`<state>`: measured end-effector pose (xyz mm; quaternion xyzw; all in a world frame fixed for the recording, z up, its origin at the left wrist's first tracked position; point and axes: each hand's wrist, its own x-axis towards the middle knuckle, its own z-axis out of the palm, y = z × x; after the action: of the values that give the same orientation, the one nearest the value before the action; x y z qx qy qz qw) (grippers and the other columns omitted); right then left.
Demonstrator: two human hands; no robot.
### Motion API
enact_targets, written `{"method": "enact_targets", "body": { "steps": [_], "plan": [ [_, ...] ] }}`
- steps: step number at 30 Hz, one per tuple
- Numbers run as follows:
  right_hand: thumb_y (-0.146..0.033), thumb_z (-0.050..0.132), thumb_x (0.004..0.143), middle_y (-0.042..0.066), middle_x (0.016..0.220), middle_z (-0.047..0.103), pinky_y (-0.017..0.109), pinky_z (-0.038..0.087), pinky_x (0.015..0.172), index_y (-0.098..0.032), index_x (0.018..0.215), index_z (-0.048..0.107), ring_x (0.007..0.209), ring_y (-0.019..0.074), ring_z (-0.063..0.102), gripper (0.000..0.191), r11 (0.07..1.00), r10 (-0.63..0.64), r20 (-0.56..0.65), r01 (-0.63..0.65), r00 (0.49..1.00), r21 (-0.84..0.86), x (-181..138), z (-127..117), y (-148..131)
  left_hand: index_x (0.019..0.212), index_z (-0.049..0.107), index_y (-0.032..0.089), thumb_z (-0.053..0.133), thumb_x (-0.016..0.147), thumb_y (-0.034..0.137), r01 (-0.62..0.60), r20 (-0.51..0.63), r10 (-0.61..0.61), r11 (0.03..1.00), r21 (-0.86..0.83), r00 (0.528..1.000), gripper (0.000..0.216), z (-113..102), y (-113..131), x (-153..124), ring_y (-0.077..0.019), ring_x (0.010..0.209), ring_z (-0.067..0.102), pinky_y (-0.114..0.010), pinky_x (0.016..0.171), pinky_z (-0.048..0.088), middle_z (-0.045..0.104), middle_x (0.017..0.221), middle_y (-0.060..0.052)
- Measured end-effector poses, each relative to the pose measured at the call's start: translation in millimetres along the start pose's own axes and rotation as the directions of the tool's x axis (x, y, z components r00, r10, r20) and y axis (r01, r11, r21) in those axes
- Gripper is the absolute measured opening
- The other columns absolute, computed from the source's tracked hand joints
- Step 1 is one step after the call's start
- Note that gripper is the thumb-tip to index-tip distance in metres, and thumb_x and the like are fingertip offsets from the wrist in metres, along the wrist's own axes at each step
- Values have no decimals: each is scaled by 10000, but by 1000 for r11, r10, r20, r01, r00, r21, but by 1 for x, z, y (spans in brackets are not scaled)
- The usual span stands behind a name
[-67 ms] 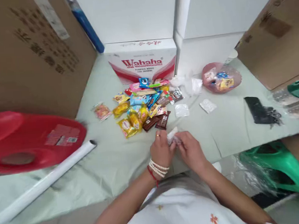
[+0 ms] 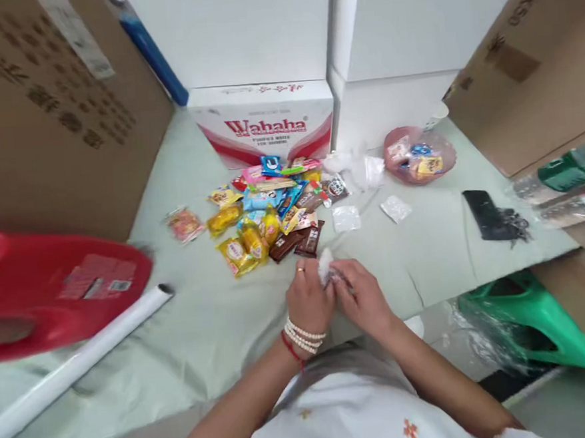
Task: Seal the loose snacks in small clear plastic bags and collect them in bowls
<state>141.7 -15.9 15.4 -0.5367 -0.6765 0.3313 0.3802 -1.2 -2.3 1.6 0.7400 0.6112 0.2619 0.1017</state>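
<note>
My left hand (image 2: pixel 308 301), with a ring and a beaded bracelet, is closed on a white, crumpled plastic bag (image 2: pixel 325 265). My right hand (image 2: pixel 364 298) pinches the same bag from the other side, the fingertips of both hands meeting. Most of the bag is hidden by my fingers. Just beyond my hands lie brown-wrapped snacks (image 2: pixel 308 240) and yellow-wrapped cakes (image 2: pixel 253 242), part of a pile of small colourful packets (image 2: pixel 265 197). Two small clear packets, one of them a square packet (image 2: pixel 346 218), lie to the right of the pile.
A Wahaha carton (image 2: pixel 266 124) stands behind the pile. Farther right are a pink bowl (image 2: pixel 419 157) of snacks, a black pouch with keys (image 2: pixel 490 215) and plastic bottles (image 2: pixel 570 173). At left lie a red plastic stool (image 2: pixel 75 267) and a white roll (image 2: pixel 101 346).
The camera view has turned slightly to the right. The white end of the plastic bag now sticks up more steeply between my fingers. Both hands keep their hold.
</note>
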Motion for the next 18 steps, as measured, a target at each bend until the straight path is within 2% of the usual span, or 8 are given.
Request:
{"method": "enact_targets", "body": {
  "steps": [3,5,7,9,11,15,16,18],
  "plan": [
    [-342,531,989,116,1348,654,388,473,1093,-202,1366,602,1229,231,611,408,988,55,-3,-54,998,146,0,4,7,1199,525,146,550,836,206,-154,-15,154,961,-231,988,369,0,4,-3,-319,1037,597,-471,886,541,603,1113,-172],
    [-394,573,968,103,1347,665,389,492,1070,-208,1400,575,1201,234,633,471,956,174,-5,-168,985,241,-4,7,16,1295,487,161,563,815,181,-182,37,219,882,-434,975,487,0,8,-5,-301,1079,602,-482,936,548,601,1154,-155],
    [-398,580,955,88,1257,716,389,533,997,-208,1359,600,1099,236,678,447,889,309,-11,-285,951,359,-7,6,26,1391,419,196,568,845,185,-69,129,190,777,-625,973,566,-2,8,-7,-264,1084,633,-431,887,590,590,1235,-148],
    [-392,595,937,78,1181,749,390,546,959,-202,1281,646,1036,236,697,396,830,400,-80,-324,913,453,-5,-10,39,1433,386,232,567,902,227,80,225,128,681,-728,966,561,-9,0,-10,-237,1090,659,-360,802,623,562,1310,-148],
    [-395,646,903,76,1175,751,391,536,975,-201,1236,673,1050,237,694,386,842,433,-254,-287,865,458,9,-47,55,1390,461,248,565,940,273,140,259,74,684,-716,963,463,-22,-21,-16,-232,1112,662,-332,784,635,554,1320,-136],
    [-340,693,855,85,1172,725,339,565,867,-187,1291,627,988,197,699,467,954,296,-641,-194,708,227,89,-170,90,1192,636,256,587,947,342,38,171,46,889,-455,984,264,-53,-89,-45,-225,1064,672,-318,815,629,627,1219,-96],
    [-318,667,864,108,1160,714,308,568,799,-149,1295,604,925,173,696,467,971,234,-693,-200,682,130,117,-201,98,1171,642,257,577,951,365,26,127,26,922,-387,992,253,-59,-106,-55,-224,1037,680,-314,797,627,644,1189,-90],
    [-288,550,928,184,1118,681,273,540,679,-24,1297,529,778,119,660,454,970,170,-705,-241,688,-2,176,-249,112,1122,655,265,563,957,378,15,135,22,963,-270,991,220,-65,-133,-77,-211,974,702,-302,769,622,676,1129,-66]
  ]
}}
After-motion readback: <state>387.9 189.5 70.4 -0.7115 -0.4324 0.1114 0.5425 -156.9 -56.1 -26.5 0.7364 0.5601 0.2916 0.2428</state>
